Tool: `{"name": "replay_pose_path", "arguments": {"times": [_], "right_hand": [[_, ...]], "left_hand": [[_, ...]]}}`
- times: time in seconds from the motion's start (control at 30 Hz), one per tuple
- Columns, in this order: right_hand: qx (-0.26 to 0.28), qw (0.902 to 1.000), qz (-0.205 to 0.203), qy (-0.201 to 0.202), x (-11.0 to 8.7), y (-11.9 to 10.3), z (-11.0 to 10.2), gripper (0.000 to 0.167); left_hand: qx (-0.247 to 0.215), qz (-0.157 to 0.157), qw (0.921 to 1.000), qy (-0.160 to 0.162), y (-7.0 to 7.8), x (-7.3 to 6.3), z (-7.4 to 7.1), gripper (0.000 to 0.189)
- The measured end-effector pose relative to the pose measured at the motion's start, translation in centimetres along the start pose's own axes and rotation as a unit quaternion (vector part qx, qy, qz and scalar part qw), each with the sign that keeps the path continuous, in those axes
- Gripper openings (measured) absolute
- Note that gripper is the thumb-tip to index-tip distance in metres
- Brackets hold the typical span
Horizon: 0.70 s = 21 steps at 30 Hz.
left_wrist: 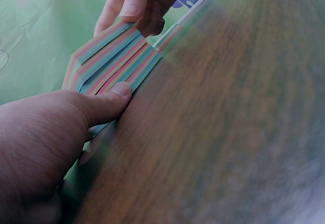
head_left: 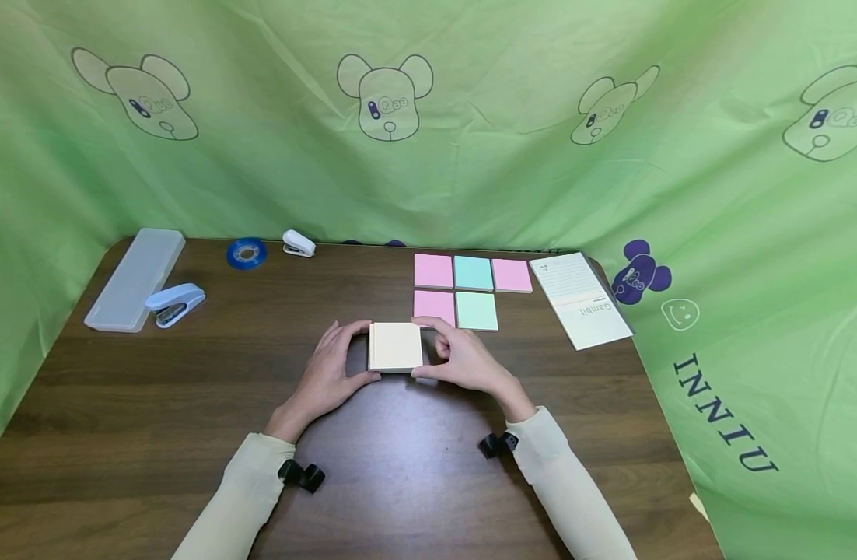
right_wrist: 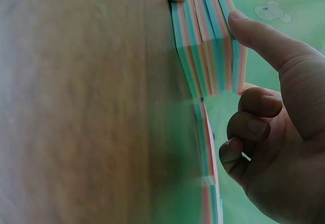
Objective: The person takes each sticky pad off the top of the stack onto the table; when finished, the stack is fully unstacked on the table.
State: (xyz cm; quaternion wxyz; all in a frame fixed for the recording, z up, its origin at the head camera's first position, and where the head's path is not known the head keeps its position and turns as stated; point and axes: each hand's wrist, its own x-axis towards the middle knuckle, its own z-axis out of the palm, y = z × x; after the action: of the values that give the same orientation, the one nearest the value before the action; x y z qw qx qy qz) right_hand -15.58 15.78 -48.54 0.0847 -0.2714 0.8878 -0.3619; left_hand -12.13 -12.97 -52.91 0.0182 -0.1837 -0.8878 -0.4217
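Note:
A square stack of sticky note pads (head_left: 396, 348) with a pale yellow top sits mid-table in the head view. My left hand (head_left: 328, 373) pinches its left side, thumb at the near corner and index finger at the far one. On the opposite side, my right hand (head_left: 466, 362) grips it by thumb and index finger, its other fingers curled in. Both wrist views show the pads' striped edges (right_wrist: 213, 56), slightly uneven from layer to layer. Just behind lie several more pads: pink ones (head_left: 433, 271), a turquoise one (head_left: 473, 273) and a mint one (head_left: 477, 311).
An open lined notepad (head_left: 581, 299) lies at the back right. On the left are a translucent case (head_left: 131, 284) and a light blue stapler (head_left: 175, 302) touching its edge. A blue tape roll (head_left: 246, 253) and a small white stapler (head_left: 299, 243) lie near the green curtain (head_left: 260, 171).

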Motion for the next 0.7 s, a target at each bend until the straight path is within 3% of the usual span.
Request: {"name": "replay_pose_path", "arguments": {"times": [0.4,0.7], "right_hand": [[-0.012,0.9998,0.011,-0.009,-0.06,0.13,-0.16,0.093],[-0.033,0.9992,0.017,-0.014,0.00,0.02,-0.37,0.086]], "left_hand": [[-0.011,0.025,0.9996,0.011,-0.18,0.04,0.03,0.095],[-0.007,0.020,0.9998,0.005,0.00,-0.01,-0.06,0.092]]}}
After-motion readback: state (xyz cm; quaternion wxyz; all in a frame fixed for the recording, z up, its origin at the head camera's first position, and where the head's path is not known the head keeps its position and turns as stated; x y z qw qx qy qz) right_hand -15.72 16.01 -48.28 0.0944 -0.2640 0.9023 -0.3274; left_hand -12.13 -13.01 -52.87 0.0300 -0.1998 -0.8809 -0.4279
